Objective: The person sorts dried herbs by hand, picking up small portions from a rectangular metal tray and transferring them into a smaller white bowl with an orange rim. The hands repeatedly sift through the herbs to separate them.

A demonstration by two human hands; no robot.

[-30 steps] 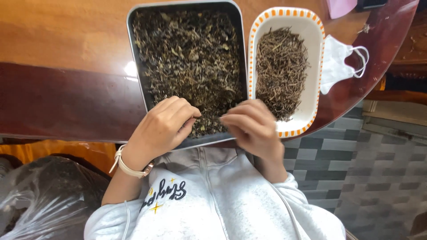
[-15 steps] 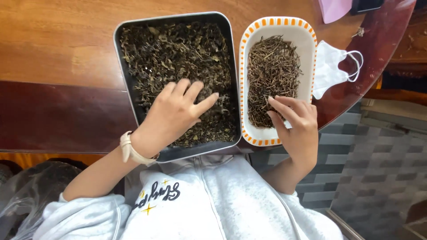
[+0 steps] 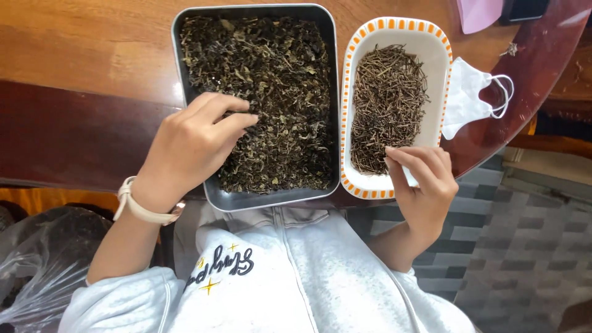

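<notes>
I see the left hand (image 3: 194, 145) resting fingers-down on dried leaves (image 3: 271, 92) in the metal tray (image 3: 176, 37), holding nothing visible; the right hand (image 3: 422, 179) pinches (possibly a stem) over the stem-filled orange-rimmed dish (image 3: 444, 74), placed alongside for sorting.

The pink object (image 3: 478, 12) and dark device (image 3: 523, 8) are cut off by the top edge.

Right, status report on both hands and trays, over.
Left hand fingers down in metal tray of dried leaves. Right hand over near end of white dish of stems. Nothing in the way.
</notes>
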